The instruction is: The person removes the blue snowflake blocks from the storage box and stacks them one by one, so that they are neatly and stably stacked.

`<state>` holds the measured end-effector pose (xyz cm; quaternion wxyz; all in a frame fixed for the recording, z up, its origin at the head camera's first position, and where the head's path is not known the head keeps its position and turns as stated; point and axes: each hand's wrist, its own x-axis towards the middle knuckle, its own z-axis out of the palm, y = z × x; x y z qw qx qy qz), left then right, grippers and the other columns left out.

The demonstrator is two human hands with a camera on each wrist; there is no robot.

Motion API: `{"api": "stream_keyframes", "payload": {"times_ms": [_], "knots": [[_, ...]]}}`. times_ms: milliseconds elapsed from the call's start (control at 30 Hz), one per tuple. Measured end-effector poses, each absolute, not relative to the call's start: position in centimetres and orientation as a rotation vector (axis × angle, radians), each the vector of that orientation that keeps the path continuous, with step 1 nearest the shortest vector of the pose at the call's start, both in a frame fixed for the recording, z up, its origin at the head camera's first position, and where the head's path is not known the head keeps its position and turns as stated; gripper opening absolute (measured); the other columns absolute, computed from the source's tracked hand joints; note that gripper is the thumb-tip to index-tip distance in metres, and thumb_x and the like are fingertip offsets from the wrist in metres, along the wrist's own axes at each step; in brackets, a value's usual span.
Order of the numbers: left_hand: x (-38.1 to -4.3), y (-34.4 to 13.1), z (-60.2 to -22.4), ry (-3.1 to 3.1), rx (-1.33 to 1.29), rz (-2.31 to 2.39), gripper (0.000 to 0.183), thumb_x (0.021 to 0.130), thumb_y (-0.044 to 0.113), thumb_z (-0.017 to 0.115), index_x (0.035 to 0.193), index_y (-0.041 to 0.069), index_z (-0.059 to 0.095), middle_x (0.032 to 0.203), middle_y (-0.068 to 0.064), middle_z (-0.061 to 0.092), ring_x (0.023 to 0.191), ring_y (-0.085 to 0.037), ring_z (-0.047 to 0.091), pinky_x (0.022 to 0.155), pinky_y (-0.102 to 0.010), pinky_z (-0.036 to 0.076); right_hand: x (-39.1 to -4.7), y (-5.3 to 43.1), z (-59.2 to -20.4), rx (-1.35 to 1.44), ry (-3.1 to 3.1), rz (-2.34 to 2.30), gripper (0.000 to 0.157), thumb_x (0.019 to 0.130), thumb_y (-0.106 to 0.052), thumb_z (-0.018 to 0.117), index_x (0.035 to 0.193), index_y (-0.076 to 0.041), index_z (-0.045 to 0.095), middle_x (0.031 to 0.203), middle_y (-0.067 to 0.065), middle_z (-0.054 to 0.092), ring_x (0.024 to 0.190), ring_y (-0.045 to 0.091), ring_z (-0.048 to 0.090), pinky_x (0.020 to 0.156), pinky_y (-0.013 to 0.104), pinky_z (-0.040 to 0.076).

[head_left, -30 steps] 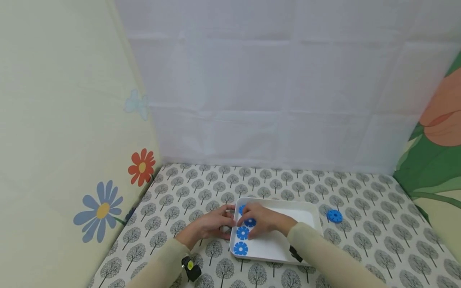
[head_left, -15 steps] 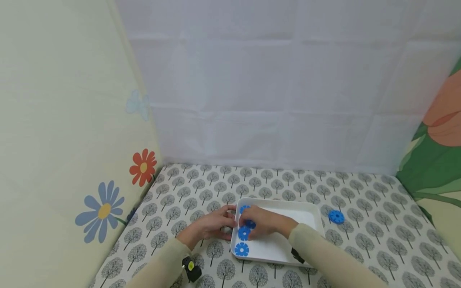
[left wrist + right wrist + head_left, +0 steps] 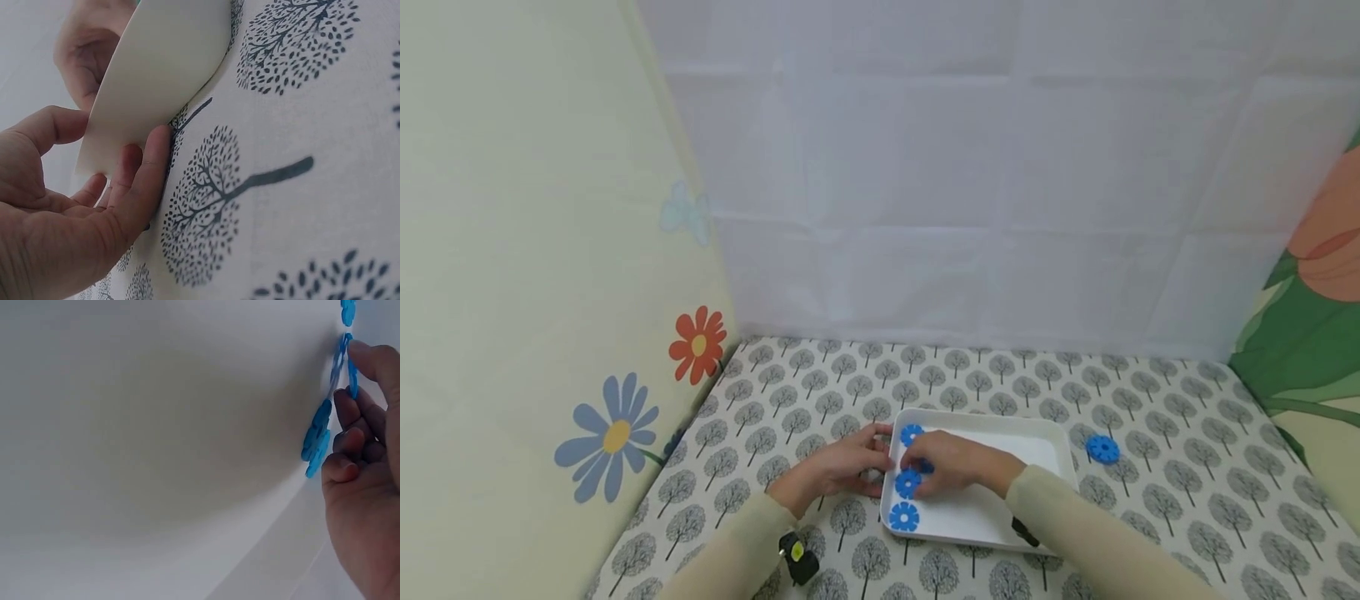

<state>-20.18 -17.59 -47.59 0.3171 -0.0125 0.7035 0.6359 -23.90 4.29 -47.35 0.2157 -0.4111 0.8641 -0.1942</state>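
Soft, even light fell on the white sheet (image 3: 880, 208) behind the left hand (image 3: 846, 463) and right hand (image 3: 953, 461), with faint gray shade in its folds. In the right wrist view it was dimmer, and a big fuzzy shadow lay on the tray (image 3: 156, 456) beside the right hand. In the left wrist view, the tree cloth (image 3: 337, 200) beside the left hand looked sharp, while the right hand looked blurry.
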Motion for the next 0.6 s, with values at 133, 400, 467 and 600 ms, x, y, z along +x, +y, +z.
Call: {"api": "stream_keyframes", "payload": {"times_ms": [133, 400, 467, 600], "knots": [[-20.3, -17.5, -47.5, 1.862, -0.031, 1.672, 0.072, 0.091, 0.004, 0.065, 0.154, 0.009, 0.029, 0.128, -0.020, 0.050, 0.108, -0.030, 0.062, 0.082, -0.045, 0.061, -24.0, 5.1, -46.6, -1.125, 2.441, -0.518, 0.040, 0.084, -0.036, 0.082, 0.118, -0.018, 0.072, 0.101, -0.013, 0.063, 0.093, 0.002, 0.056, 0.089, 0.025, 0.051], [-20.1, -17.3, -47.6, 1.907, -0.039, 1.660, 0.070, 0.092, 0.004, 0.065, 0.154, 0.008, 0.031, 0.126, -0.020, 0.051, 0.107, -0.030, 0.062, 0.080, -0.045, 0.062, -24.3, 8.3, -45.0, -1.077, 2.508, -0.619, 0.037, 0.085, -0.029, 0.081, 0.118, -0.015, 0.072, 0.101, -0.010, 0.063, 0.098, 0.010, 0.059, 0.090, 0.033, 0.052], [-20.1, -17.3, -47.6, 1.904, -0.041, 1.662, 0.070, 0.092, 0.004, 0.065, 0.154, 0.008, 0.031, 0.126, -0.020, 0.050, 0.107, -0.030, 0.061, 0.081, -0.045, 0.062, -24.4, 9.4, -44.7, -1.077, 2.525, -0.669, 0.036, 0.086, -0.027, 0.080, 0.118, -0.014, 0.071, 0.103, -0.008, 0.064, 0.099, 0.014, 0.059, 0.087, 0.034, 0.053], [-20.1, -17.2, -47.7, 1.906, -0.054, 1.661, 0.070, 0.092, 0.004, 0.065, 0.154, 0.009, 0.030, 0.125, -0.020, 0.050, 0.108, -0.031, 0.061, 0.080, -0.045, 0.062, -24.6, 11.9, -44.0, -1.105, 2.582, -0.747, 0.035, 0.089, -0.027, 0.077, 0.119, -0.011, 0.070, 0.104, -0.005, 0.064, 0.095, 0.017, 0.059, 0.080, 0.030, 0.052]]}}
